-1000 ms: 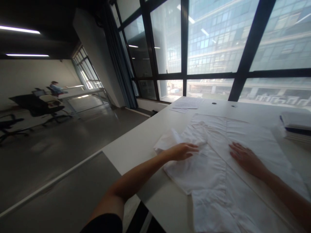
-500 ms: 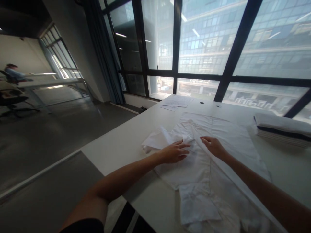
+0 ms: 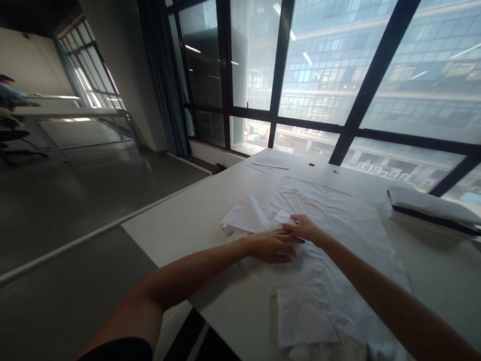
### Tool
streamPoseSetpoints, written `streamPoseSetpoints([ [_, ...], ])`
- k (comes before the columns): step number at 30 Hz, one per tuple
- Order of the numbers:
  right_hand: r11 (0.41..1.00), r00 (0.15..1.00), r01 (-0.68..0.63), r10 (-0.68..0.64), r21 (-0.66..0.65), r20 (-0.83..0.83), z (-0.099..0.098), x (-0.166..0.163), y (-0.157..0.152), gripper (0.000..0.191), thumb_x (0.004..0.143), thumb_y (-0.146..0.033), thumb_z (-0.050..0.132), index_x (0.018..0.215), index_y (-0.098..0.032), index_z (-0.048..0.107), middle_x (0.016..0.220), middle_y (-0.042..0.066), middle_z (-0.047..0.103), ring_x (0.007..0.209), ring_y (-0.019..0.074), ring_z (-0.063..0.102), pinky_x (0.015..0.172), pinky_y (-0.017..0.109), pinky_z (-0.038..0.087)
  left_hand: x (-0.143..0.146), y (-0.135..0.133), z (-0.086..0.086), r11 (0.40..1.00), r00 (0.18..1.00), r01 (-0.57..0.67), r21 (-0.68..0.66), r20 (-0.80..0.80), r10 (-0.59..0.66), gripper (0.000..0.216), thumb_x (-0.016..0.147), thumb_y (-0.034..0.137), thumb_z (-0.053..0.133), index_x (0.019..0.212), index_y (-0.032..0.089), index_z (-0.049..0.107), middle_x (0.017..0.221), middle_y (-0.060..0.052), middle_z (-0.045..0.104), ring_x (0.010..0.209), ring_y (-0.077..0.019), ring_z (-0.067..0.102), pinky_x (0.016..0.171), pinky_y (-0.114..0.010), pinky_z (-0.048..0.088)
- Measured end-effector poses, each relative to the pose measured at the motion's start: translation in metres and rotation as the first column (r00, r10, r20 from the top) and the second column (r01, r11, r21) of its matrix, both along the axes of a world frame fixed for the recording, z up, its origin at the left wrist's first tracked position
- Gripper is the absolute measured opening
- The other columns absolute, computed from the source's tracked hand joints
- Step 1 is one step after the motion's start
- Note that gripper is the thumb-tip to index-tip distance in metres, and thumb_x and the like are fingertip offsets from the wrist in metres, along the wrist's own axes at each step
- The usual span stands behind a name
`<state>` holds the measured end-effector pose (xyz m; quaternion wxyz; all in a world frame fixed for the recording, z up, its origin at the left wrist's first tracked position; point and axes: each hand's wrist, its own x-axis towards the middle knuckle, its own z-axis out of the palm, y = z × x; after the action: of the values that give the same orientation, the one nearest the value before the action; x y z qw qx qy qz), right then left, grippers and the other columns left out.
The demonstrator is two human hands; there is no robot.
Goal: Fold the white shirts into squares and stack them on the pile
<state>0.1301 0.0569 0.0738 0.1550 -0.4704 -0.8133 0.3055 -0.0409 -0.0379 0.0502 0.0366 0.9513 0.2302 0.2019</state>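
A white shirt [image 3: 349,225] lies spread and wrinkled on the white table, with a cuff-like flap [image 3: 304,316] at its near end. My left hand [image 3: 276,245] rests flat on the shirt, its fingers somewhat spread. Right beside it, at the left hand's fingertips, my right hand [image 3: 306,229] has thumb and fingers pinched on the shirt's cloth. A small pale piece of the cloth [image 3: 283,216] stands up just beyond the right fingertips. What exactly lies under the fingers is partly hidden.
A folded stack of white cloth with a dark band [image 3: 432,208] sits at the table's right. Paper sheets [image 3: 274,160] lie at the far end, before the large windows [image 3: 315,65]. Another person [image 3: 11,93] sits at a desk far left.
My right hand has moved left across the shirt to meet my left hand and now pinches cloth there. The left hand has barely shifted. The view has turned slightly.
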Motion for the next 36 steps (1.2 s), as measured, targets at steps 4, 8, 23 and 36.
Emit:
streamPoseSetpoints([
  [4, 0.999, 0.996, -0.015, 0.017, -0.031, 0.089, 0.003, 0.000, 0.000, 0.032, 0.079, -0.030, 0.073, 0.104, -0.011, 0.075, 0.096, 0.010, 0.076, 0.091, 0.0233, 0.069, 0.072, 0.025, 0.048, 0.003, 0.000, -0.007, 1.000, 1.000, -0.008, -0.014, -0.021, 0.008, 0.023, 0.095, 0.034, 0.068, 0.111, 0.020, 0.076, 0.151, -0.011, 0.054, 0.147, -0.0304, 0.040, 0.126, -0.048, 0.023],
  [8, 0.993, 0.958, -0.032, -0.003, 0.117, 0.287, -0.003, -0.003, 0.006, 0.023, 0.083, -0.022, 0.064, 0.098, -0.007, 0.074, 0.096, 0.016, 0.075, 0.089, 0.0247, 0.069, 0.071, 0.027, 0.046, 0.005, 0.001, -0.010, 0.999, 1.000, 0.024, -0.023, -0.002, -0.024, 0.024, 0.096, 0.033, 0.065, 0.113, 0.018, 0.074, 0.147, -0.014, 0.057, 0.145, -0.0293, 0.043, 0.125, -0.046, 0.027],
  [23, 0.862, 0.749, 0.461, -0.249, 0.212, -0.614, 0.031, 0.042, 0.052, 0.048, 0.071, -0.025, 0.062, 0.117, -0.012, 0.065, 0.079, 0.007, 0.072, 0.062, 0.0179, 0.062, 0.056, 0.026, 0.048, -0.055, 0.009, 0.055, 0.853, 0.642, -0.521, -0.022, 0.648, 0.409, 0.030, 0.105, 0.033, 0.047, 0.104, 0.019, 0.074, 0.107, -0.010, 0.077, 0.105, -0.0206, 0.071, 0.097, -0.036, 0.054],
  [36, 0.661, 0.260, 0.738, -0.461, -0.133, -0.848, 0.009, 0.132, 0.136, 0.056, 0.057, -0.025, 0.081, 0.108, -0.016, 0.059, 0.092, 0.005, 0.066, 0.078, 0.0180, 0.064, 0.061, 0.025, 0.056, -0.091, 0.042, 0.007, 0.696, 0.551, -0.663, -0.276, 0.450, 0.703, 0.028, 0.094, 0.023, 0.051, 0.113, 0.016, 0.071, 0.117, -0.010, 0.074, 0.107, -0.0224, 0.069, 0.094, -0.038, 0.057],
])
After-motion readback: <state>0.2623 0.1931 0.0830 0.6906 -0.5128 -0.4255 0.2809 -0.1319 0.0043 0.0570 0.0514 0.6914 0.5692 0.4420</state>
